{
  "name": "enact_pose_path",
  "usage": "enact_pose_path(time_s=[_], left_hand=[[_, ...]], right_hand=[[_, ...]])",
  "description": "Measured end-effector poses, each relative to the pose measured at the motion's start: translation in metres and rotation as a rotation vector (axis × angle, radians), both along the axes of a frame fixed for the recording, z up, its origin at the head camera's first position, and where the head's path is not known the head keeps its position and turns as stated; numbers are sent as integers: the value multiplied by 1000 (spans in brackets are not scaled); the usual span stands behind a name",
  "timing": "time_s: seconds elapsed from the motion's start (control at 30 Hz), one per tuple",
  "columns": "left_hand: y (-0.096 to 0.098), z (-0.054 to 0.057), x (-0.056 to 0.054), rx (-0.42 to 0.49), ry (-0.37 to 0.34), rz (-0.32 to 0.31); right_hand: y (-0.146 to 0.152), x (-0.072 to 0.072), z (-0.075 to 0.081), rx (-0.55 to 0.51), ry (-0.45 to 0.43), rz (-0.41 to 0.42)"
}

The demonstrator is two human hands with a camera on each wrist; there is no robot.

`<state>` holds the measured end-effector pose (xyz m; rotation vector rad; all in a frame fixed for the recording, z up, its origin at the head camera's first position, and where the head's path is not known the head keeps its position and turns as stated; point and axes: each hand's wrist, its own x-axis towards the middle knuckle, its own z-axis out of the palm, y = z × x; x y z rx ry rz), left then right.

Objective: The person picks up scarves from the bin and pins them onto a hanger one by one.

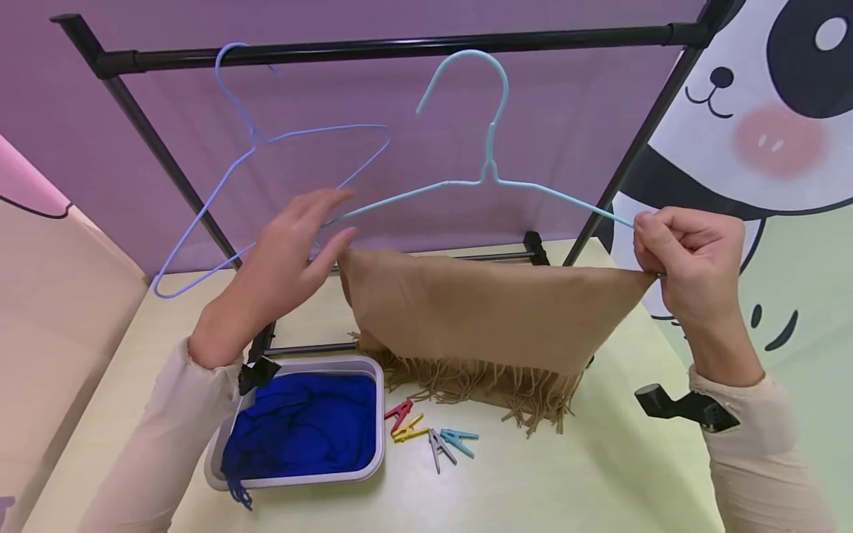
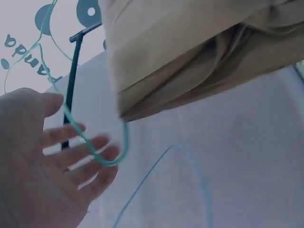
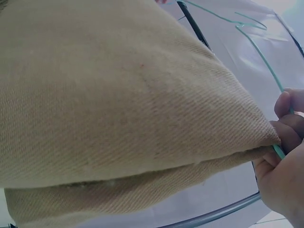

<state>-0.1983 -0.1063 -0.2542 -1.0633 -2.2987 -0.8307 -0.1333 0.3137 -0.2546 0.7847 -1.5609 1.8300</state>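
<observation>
A tan fringed scarf (image 1: 493, 314) hangs folded over the bottom bar of a light-blue hanger (image 1: 489, 159). My right hand (image 1: 696, 259) grips the hanger's right end, its fingers curled round the wire beside the scarf's corner (image 3: 270, 137). My left hand (image 1: 283, 244) is at the hanger's left end, thumb and fingers apart. In the left wrist view, the hanger's bent end (image 2: 111, 161) passes in front of the spread fingers (image 2: 97, 145); I cannot tell whether they touch it. The hook stands upright just in front of the black rail (image 1: 373, 50).
A violet-blue hanger (image 1: 233, 166) hangs from the rail at left. On the table (image 1: 533, 481) stands a grey-white basin (image 1: 381, 422) holding a blue fringed cloth (image 1: 306, 422). Beside it lie a red (image 1: 400, 413), a yellow (image 1: 409, 429), a grey (image 1: 440, 449) and a blue clothespin (image 1: 460, 440).
</observation>
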Motion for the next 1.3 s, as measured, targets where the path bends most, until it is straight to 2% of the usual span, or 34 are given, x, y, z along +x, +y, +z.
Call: enact_pose_path(time_s=[0.07, 0.13, 0.2, 0.3, 0.37, 0.47, 0.67, 0.77, 0.93, 1.07, 1.3], left_hand=[[0, -4, 0, -25, -74, -41], [1, -7, 0, -6, -127, -87], [2, -7, 1, 21, -142, -107], [6, -5, 2, 45, -155, -136], [8, -3, 2, 53, -169, -156], [10, 0, 0, 63, -190, -165], [13, 1, -11, 105, -269, -176], [13, 0, -15, 198, -351, -224], [13, -3, -21, 467, -538, -308], [15, -4, -22, 621, -626, -288], [20, -5, -21, 728, -670, -253]], right_hand=[[2, 0, -2, -5, 5, 2], [3, -1, -4, -7, 6, 7], [5, -3, -6, -3, 10, 4], [7, -5, -9, 26, 28, -44], [8, -7, -11, 54, 42, -106], [9, -10, -15, 116, 55, -240], [9, -20, -18, 256, 49, -503], [6, -23, -16, 310, 41, -578], [-2, -23, -11, 418, 31, -651], [-1, -26, -13, 511, 13, -717], [15, -31, -28, 595, -60, -721]])
